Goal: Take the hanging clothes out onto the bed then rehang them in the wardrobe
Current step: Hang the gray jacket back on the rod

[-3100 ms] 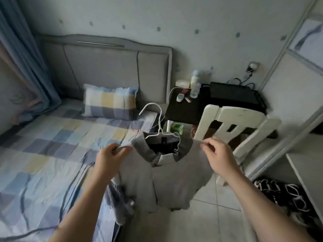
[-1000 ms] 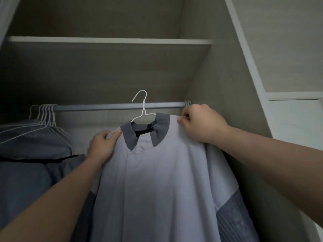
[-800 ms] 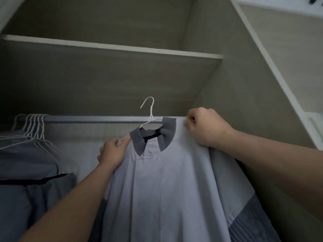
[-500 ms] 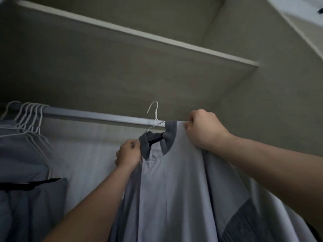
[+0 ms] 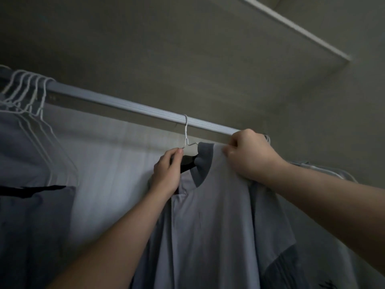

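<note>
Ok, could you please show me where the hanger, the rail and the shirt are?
hanger [image 5: 185, 130], head view, on the wire neck below the hook.
rail [image 5: 125, 105], head view, on the bare middle stretch.
shirt [image 5: 208, 222], head view, on the pale front panel.

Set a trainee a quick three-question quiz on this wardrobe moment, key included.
1. True or false: the white wire hanger is hooked over the grey metal rail.
2. The right hand grips: A the shoulder of the pale grey collared shirt; B a shelf edge; C a sleeve cuff.
3. Fill in: the other bunched white hangers sit at the rail's ___ end in the picture.
Key: 1 true; 2 A; 3 left.
</note>
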